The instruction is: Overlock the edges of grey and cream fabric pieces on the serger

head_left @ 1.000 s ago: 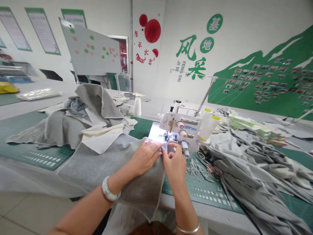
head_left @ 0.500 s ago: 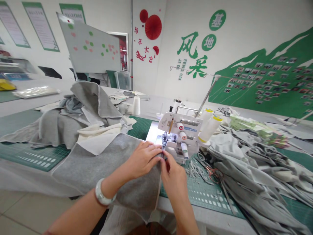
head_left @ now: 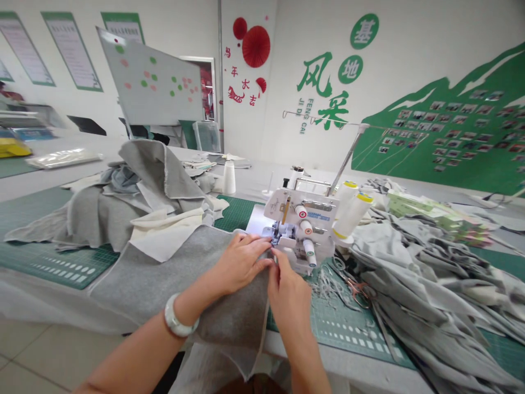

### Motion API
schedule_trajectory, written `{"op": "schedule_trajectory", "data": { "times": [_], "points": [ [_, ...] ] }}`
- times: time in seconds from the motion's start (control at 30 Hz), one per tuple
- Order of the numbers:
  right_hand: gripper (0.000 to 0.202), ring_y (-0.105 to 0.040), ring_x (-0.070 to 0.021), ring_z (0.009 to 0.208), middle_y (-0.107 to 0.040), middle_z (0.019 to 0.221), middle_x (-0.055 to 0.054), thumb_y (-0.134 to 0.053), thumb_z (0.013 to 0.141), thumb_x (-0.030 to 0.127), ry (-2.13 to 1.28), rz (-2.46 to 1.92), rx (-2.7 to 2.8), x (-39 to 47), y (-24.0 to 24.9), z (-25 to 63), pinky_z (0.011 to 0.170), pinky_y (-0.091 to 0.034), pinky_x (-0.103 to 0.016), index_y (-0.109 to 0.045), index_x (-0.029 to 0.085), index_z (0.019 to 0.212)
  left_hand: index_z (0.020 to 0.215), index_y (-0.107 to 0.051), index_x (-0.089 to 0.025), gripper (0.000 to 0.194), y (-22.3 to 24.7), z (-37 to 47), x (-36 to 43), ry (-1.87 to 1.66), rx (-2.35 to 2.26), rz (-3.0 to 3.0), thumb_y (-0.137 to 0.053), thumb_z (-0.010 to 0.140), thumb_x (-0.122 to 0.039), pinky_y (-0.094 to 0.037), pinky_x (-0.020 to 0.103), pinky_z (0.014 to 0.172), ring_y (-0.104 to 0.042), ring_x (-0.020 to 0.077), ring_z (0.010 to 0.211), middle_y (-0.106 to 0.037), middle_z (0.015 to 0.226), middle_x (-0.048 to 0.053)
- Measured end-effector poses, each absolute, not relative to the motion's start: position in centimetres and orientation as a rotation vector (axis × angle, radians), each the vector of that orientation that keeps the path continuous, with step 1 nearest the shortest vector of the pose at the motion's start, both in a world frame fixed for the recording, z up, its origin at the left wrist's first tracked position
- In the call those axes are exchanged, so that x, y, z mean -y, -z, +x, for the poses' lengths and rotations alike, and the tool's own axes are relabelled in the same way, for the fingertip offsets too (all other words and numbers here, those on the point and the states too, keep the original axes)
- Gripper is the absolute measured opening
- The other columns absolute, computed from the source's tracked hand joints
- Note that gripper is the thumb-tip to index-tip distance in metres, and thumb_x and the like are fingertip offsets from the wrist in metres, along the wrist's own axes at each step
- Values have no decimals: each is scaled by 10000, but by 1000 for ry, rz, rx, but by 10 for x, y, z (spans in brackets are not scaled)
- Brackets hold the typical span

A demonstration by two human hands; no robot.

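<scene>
Cannot see the gray cloth [head_left: 151, 284] beneath the left hand [head_left: 241, 264], nor tell the grip of the right hand [head_left: 290, 293], perhaps a pinch. Cannot make out the tiny wall photos [head_left: 454, 134]. Lose the fabric pile [head_left: 414, 306] past the right edge.

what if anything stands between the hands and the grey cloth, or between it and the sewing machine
Nothing visible: the left hand lies on the grey cloth, the right hand is at its edge, by the sewing machine. The scissors lie off to the right.
</scene>
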State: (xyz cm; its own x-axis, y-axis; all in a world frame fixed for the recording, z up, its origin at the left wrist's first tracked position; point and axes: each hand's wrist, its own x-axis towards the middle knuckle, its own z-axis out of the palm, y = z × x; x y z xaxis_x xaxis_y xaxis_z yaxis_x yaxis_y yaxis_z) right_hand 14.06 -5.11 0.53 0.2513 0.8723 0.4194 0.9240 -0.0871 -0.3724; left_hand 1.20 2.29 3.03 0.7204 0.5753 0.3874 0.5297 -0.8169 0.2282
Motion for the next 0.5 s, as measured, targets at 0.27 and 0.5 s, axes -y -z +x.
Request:
{"op": "schedule_trajectory", "data": {
  "times": [0.27,0.5],
  "points": [
    [249,-691,-187,563,-755,733,-37,-476,961,271,159,-1964,1619,51,-6,139,475,-300,-219,-694,243,1079,1125,-619,-201,256,-35,2,-42,-873,-729,2530,-502,931,-322,-373,379,1029,-529,222,1185,-609,1280,79],
    [282,-695,-193,571,-748,699,-31,-445,972,308,99,-1933,1597,51,-3,140,485,-301,-225,-698,251,1084,813,-673,-145,204,-66,17,-108,-1360,-996,1688,-562,845,-314,-457,275,805,-624,160,830,-699,836,42]
  ]
}}
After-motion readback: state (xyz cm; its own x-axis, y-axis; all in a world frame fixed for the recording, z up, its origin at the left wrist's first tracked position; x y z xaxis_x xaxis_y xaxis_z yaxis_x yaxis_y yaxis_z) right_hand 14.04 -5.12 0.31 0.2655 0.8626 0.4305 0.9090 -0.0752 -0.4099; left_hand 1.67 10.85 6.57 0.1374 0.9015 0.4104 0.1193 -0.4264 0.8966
